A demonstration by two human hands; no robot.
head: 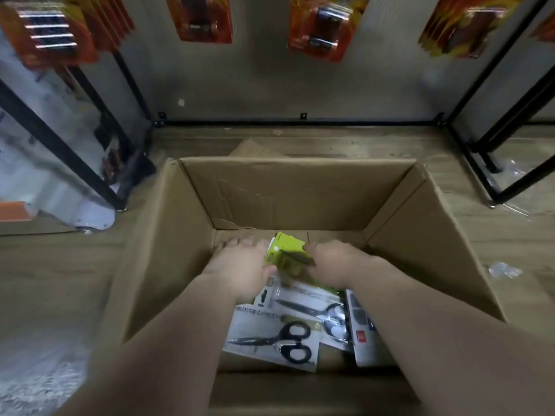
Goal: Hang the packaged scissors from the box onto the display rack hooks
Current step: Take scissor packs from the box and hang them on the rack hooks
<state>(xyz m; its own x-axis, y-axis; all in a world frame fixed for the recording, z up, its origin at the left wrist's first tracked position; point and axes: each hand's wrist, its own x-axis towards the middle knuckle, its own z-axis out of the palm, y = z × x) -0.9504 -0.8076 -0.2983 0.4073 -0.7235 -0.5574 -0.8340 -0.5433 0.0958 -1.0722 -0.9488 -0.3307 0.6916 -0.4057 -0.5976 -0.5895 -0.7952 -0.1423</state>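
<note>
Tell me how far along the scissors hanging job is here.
Done: nothing clearly; above, only blurred orange packs hang. In hand: the right hand grips a green pack low inside the box, with the left hand against its edge. Left: at least two white scissors packs lie on the box floor, not yet hung.

Dim, flat indoor light, soft motion blur throughout, wide-angle bending at the edges, box [300, 193] interior shadowed.
</note>
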